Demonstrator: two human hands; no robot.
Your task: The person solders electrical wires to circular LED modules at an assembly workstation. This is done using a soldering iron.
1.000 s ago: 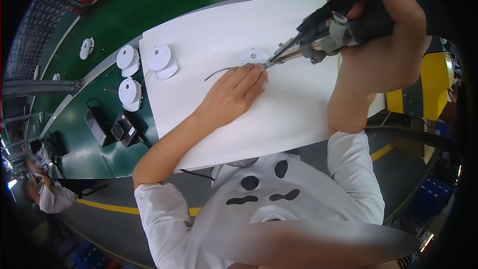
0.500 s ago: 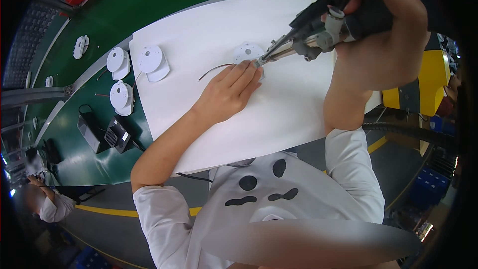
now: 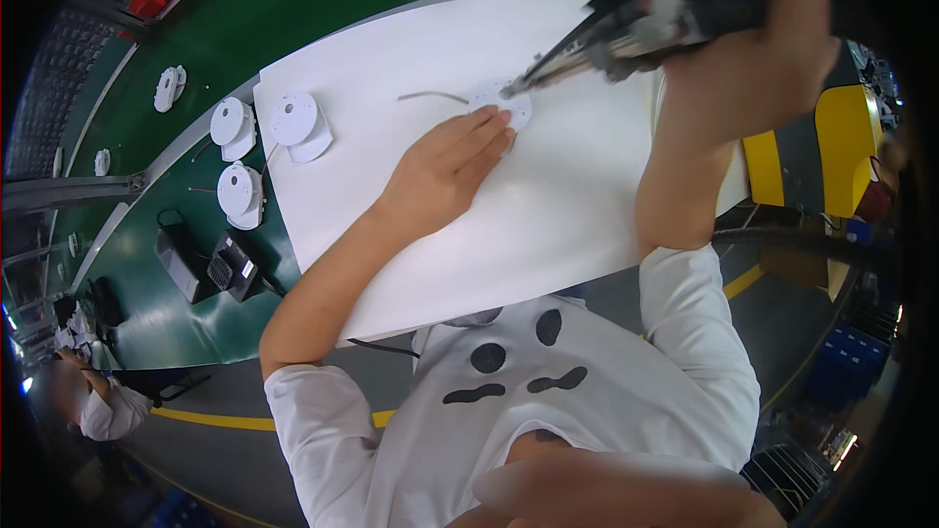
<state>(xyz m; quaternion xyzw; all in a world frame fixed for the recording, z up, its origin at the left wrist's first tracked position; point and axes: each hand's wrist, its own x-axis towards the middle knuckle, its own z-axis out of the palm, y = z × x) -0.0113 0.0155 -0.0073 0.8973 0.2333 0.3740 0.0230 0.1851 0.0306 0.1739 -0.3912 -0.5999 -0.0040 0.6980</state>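
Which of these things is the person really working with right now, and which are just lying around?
In use:
- small round white plastic disc, pinned by the left hand
- dark powered screwdriver, gripped by the right hand, tip on the disc
- white sheet under the work

Lying about:
- three more white round discs at the sheet's left edge
- black boxy device on the green table
- thin grey wire

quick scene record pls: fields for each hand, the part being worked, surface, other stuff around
left hand: left hand flat, fingertips pressing on the white round disc
right hand: right hand grips a powered driver tool, tip on the disc
wire: thin grey wire beside the disc
surface: white sheet over a green bench
nearby: four more white round parts at the sheet's left edge and beyond; two black boxes on the bench
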